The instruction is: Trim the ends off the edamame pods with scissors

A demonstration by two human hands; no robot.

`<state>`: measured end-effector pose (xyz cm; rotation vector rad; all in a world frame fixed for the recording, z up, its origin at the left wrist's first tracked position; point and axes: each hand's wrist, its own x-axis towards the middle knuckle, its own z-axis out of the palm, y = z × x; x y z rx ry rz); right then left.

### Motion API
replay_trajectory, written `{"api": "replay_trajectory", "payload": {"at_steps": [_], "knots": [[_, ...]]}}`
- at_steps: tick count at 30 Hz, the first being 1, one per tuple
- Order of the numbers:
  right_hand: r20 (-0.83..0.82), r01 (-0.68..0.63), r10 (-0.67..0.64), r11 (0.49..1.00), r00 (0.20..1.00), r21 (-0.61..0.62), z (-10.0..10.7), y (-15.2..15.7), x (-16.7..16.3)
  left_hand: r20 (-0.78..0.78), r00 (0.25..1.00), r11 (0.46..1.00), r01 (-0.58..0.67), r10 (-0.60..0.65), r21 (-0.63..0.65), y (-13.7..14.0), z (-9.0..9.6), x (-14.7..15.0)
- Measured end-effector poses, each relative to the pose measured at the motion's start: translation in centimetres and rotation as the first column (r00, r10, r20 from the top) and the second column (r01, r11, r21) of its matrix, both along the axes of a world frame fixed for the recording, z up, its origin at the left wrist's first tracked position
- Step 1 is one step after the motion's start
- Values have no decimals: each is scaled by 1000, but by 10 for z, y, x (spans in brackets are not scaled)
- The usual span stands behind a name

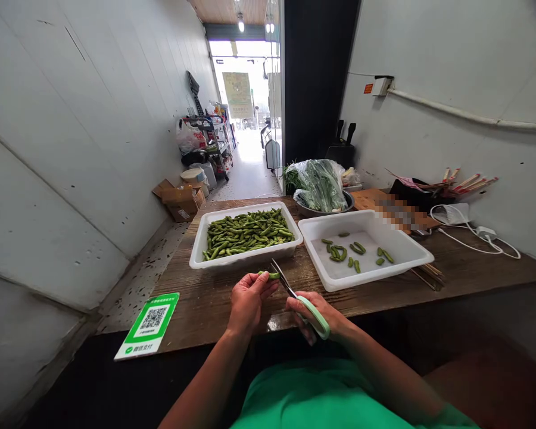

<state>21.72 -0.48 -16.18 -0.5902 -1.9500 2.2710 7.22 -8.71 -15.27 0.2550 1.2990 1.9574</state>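
Between the thumb and fingers of my left hand (249,300) is a green soybean pod (273,276). My right hand (318,313) grips scissors (315,316) with pale green handles, and their parted blades lie around the pod's right end. Just beyond my left hand stands a white tray (245,260) heaped with green soybean pods (250,232). To its right, another white tray (370,279) holds several scattered pods (338,253). My right hand is close to the near left corner of this second tray.
A wooden table (201,319) carries everything, with a green QR-code card (149,325) at its front left. Behind the trays sit bagged leafy greens (321,182) in a metal bowl (346,205). Wooden skewers (426,276), a white cable (469,243) and a black container (429,190) are on the right.
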Motion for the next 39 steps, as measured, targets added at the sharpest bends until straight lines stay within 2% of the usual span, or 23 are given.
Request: {"api": "replay_trajectory", "payload": {"at_steps": [4, 7, 9, 11, 14, 16, 17, 19, 21, 23, 26, 30, 33, 35, 39], "knots": [[32, 39, -36, 996, 999, -79, -8, 0, -2, -79, 996, 999, -33, 32, -15, 0, 1, 0], [-5, 33, -35, 979, 999, -202, -14, 1, -3, -350, 934, 998, -70, 65, 0, 12, 9, 7], [-34, 13, -24, 953, 999, -304, -20, 3, -4, -587, 809, 999, -37, 20, -16, 32, 16, 16], [-76, -21, -8, 927, 997, -374, -26, 4, -4, -766, 638, 997, 45, -78, -64, 58, 22, 28], [-172, -129, 54, 878, 984, -461, -34, 8, -2, -891, 408, 962, 253, -199, -99, 94, 28, 40], [-213, -182, 82, 839, 974, -512, -37, 11, 0, -937, 296, 953, 287, -188, -100, 107, 31, 33], [-220, -195, 89, 826, 971, -528, -37, 13, 2, -954, 249, 966, 236, -169, -110, 109, 33, 23], [-213, -199, 94, 811, 972, -550, -38, 17, 5, -972, 160, 985, 28, -171, -168, 108, 35, -9], [-192, -192, 97, 797, 977, -573, -37, 20, 7, -955, 98, 933, -207, -280, -295, 107, 35, -47], [-173, -175, 88, 791, 981, -586, -37, 21, 7, -918, 94, 850, -351, -385, -393, 110, 32, -82], [-165, -160, 79, 805, 983, -571, -38, 21, 5, -894, 111, 807, -395, -434, -440, 121, 27, -112], [-171, -152, 69, 828, 983, -540, -38, 19, 6, -902, 95, 812, -404, -421, -421, 127, 34, -112], [-186, -102, 13, 872, 982, -478, -34, 17, 8, -942, 107, 888, -315, -318, -336, 102, 46, -93], [-178, -42, -37, 909, 983, -415, -28, 16, 10, -934, 221, 932, -170, -282, -322, 74, 47, -74], [-87, 17, -37, 976, 995, -217, -13, 13, 9, -788, 490, 906, 12, -374, -422, 23, 29, -38]]}}
